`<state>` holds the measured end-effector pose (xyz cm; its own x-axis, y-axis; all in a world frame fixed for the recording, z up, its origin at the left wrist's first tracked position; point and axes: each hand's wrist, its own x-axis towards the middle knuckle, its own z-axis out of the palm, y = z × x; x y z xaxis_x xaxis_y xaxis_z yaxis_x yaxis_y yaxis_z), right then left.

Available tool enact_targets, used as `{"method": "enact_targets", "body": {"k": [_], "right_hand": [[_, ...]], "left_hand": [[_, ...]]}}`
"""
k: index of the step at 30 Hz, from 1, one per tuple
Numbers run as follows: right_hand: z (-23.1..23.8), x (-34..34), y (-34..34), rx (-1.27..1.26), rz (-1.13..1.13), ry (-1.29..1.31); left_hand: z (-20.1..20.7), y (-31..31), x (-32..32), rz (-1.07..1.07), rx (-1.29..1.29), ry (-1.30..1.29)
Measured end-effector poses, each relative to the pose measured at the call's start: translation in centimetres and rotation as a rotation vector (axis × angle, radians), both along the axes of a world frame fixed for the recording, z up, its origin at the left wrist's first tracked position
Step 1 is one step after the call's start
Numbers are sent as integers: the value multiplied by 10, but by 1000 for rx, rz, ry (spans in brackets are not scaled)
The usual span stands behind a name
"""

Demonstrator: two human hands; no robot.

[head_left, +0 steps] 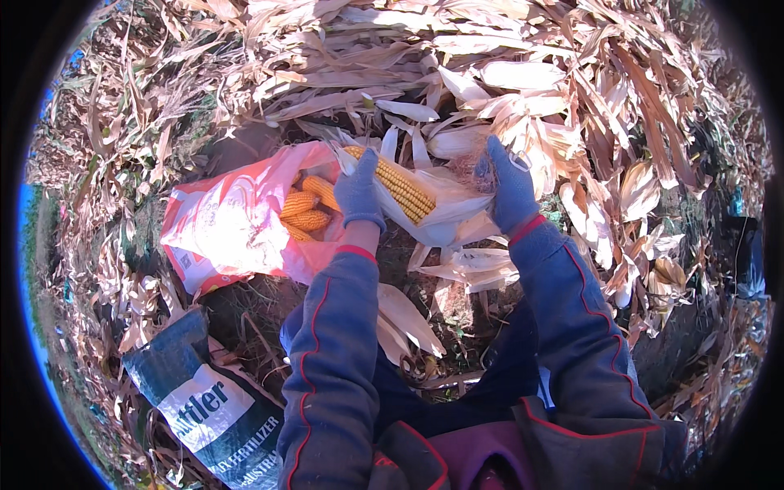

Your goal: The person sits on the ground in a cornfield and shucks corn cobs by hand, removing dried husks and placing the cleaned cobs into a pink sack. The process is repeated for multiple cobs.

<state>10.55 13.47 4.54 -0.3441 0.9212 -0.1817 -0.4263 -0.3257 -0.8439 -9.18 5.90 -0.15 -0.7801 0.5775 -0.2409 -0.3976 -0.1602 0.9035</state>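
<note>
A yellow ear of corn (pixel 406 193) lies tilted between my hands, its pale dry husk (pixel 457 200) peeled partly open. My left hand (pixel 359 194), in a grey-blue knit glove, is closed around the ear toward its upper-left end. On the other side my right hand (pixel 513 188), gloved alike, grips the husk beside the brown tuft of silk (pixel 474 170). A small pale metal loop (pixel 519 162) shows at the right glove's fingers. Just left of my left hand, a pink and white sack (pixel 233 216) lies with its mouth toward me, several bare ears (pixel 307 214) inside.
Dry corn stalks and leaves (pixel 343 65) cover the ground ahead, with loose husks (pixel 469 265) scattered close by. A dark green and white bag (pixel 204 400) lies flat at lower left. My legs (pixel 506 359) are bent below my arms.
</note>
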Motion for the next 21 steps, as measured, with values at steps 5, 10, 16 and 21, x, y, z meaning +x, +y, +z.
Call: {"method": "enact_targets", "body": {"k": [5,10,16,21], "right_hand": [[-18,60,31,-11,-39,-59],[-72,76,58,-192,-261,-49],[-63,74,79,817,-391,-872],[-4,5,-1,798,219,-736]], "left_hand": [[7,-3,-28,164,177,-254],[8,5,-22,176,-24,65],[1,3,1,98,-265,576],[15,0,26,32,-394,667]]}}
